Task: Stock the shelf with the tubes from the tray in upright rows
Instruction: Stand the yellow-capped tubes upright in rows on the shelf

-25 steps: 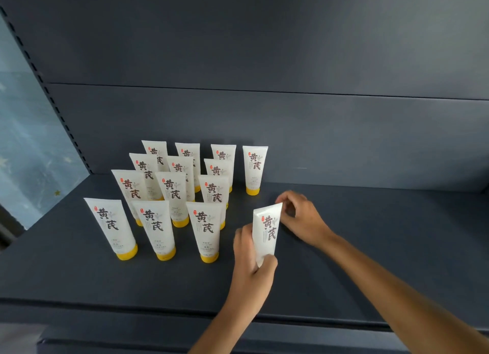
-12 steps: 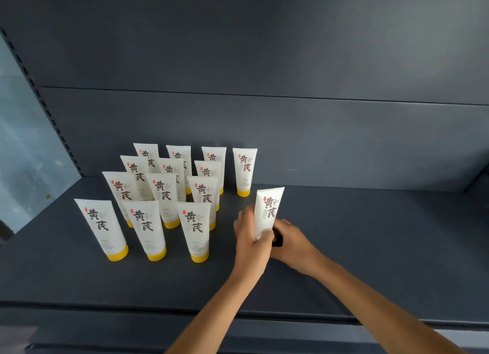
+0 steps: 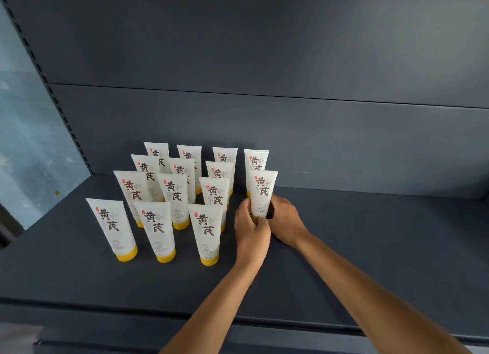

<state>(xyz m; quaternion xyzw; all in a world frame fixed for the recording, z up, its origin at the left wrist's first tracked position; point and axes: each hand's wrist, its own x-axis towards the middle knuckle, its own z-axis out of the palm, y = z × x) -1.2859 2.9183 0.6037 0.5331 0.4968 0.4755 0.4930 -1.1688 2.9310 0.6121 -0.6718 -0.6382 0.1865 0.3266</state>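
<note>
My left hand [image 3: 251, 228] and right hand [image 3: 287, 221] both have fingers clamped round the base of the tube [image 3: 262, 190], which is upright on the shelf [image 3: 370, 247] just before the rear tube [image 3: 256, 158]. An uneven release could topple it into the neighbouring rows [image 3: 214, 194]. Half a second ago it leaned, nearer me.

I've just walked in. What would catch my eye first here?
A block of white tubes with yellow caps, standing cap-down in rows at the left of the dark shelf. At the block's right edge, the left hand and right hand hold one more tube near its base, upright.
</note>
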